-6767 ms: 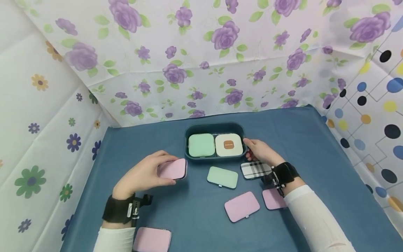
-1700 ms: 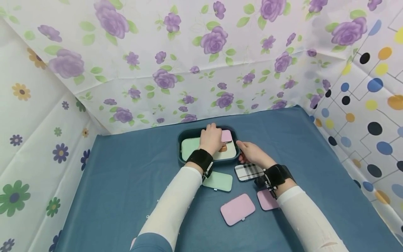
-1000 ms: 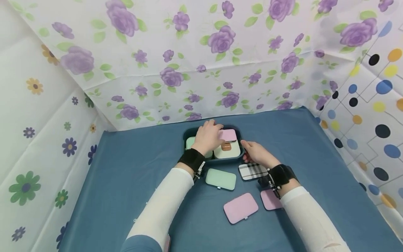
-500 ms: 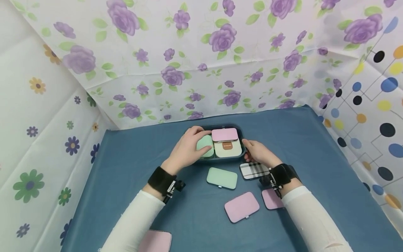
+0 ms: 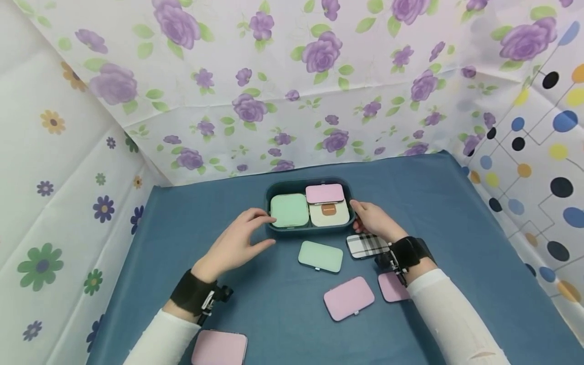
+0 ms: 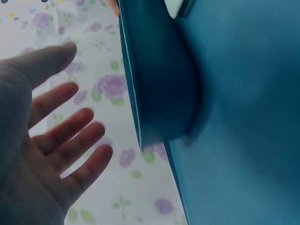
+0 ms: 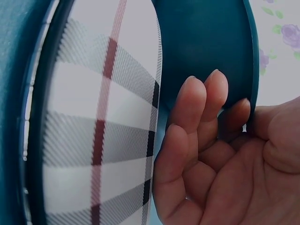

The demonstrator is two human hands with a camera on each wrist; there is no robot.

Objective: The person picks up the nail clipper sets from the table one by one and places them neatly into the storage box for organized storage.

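A dark teal bin (image 5: 292, 232) stands at the back of the table. Inside it, a square mint-green case (image 5: 289, 210) sits at left and a white case (image 5: 329, 219) with a brown label at right. A flat pink case (image 5: 324, 193) lies over the white case's back part. My right hand (image 5: 374, 221) pinches the bin's right rim; the right wrist view shows its fingers (image 7: 187, 103) curled against the wall (image 7: 206, 42), beside a plaid case (image 7: 101, 117). My left hand (image 5: 234, 247), fingers spread and holding nothing, hovers at the bin's front-left corner.
In front of the bin lie a mint-green clasp case (image 5: 320, 256) and a pink clasp case (image 5: 349, 298). Another pink case (image 5: 392, 287) is partly under the right wrist. One more pink case (image 5: 220, 348) lies at the front left. Flowered sheets (image 5: 255, 126) wall the table.
My left hand brought a pink case into the bin, let it go on the white case, then drew back left and toward me. My right hand stayed at the rim.
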